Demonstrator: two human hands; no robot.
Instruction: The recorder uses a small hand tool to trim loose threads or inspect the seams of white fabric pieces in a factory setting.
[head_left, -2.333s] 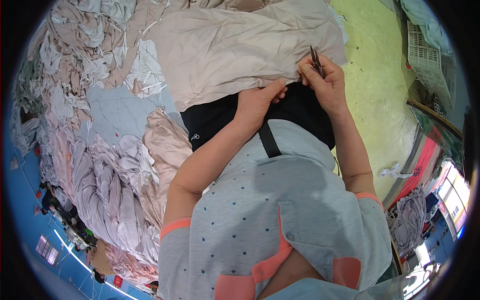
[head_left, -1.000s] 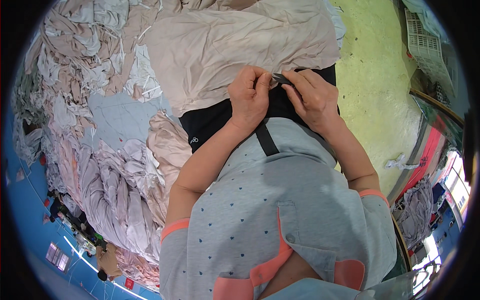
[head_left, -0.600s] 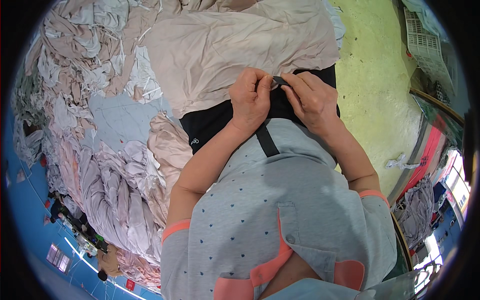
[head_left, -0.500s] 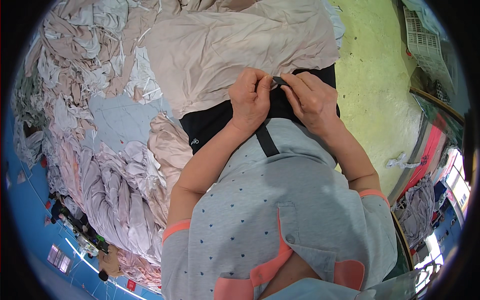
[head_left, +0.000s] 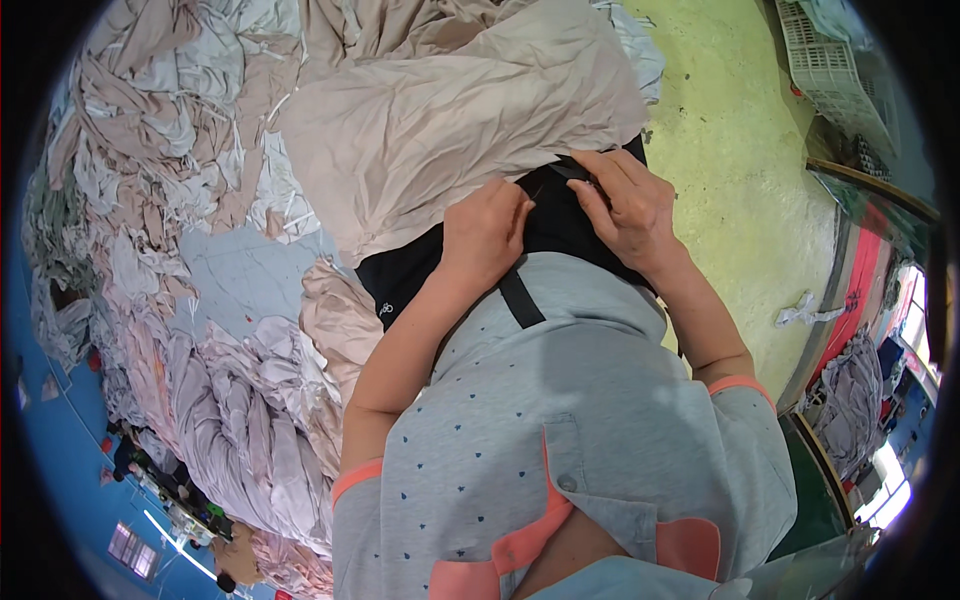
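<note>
My left hand point(head_left: 486, 228) rests over my dark lap with its fingers curled together; what they hold, if anything, is hidden. To its right, my right hand point(head_left: 632, 208) has thumb and forefinger closed around a small black piece point(head_left: 566, 167), too dark against the black garment to name. The two hands are apart. Just beyond them, a large crumpled beige cloth point(head_left: 450, 140) lies across my legs, its near edge close to my fingertips. Black clothing point(head_left: 410, 265) covers my thighs beneath it. A black strap point(head_left: 521, 300) hangs at my waist over my grey shirt.
Heaps of beige and white cloth point(head_left: 200, 120) spread at the far left. A pile of greyish lilac cloth point(head_left: 240, 410) lies nearer on the left. At right are a yellow-green floor point(head_left: 735, 190), a white plastic crate point(head_left: 835, 75) and a white scrap point(head_left: 806, 311).
My hands have drawn apart: the left moved down and left, away from the small black piece, which stays at the right fingertips. The view has shifted slightly.
</note>
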